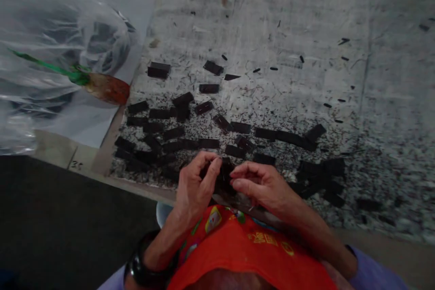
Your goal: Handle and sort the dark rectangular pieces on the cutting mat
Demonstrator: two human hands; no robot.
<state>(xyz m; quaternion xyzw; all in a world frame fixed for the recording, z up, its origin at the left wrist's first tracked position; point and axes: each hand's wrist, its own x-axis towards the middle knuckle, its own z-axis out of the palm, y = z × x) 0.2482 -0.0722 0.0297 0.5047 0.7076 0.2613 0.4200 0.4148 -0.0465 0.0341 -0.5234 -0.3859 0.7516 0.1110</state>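
My left hand (199, 181) is closed in a pinch, thumb against forefinger, at the near edge of the table. Between my hands is a small black piece (224, 173), dark and blurred, its upper end at my left fingertips. Facing it from the other side, my right hand (260, 183) also has thumb and fingertips drawn together; what they hold, if anything, is too small to tell. Many flat black rectangular pieces (209, 143) lie just beyond both hands. A darker heap of such pieces (321, 174) lies to the right of my right hand.
Dark shreds and crumbs cover the pale work surface (258, 22). At the left, a clear plastic bag (50, 27) lies on white sheets, with an orange-brown, carrot-shaped object (107, 88) with a green end. A pale container (163, 214) shows below the table edge.
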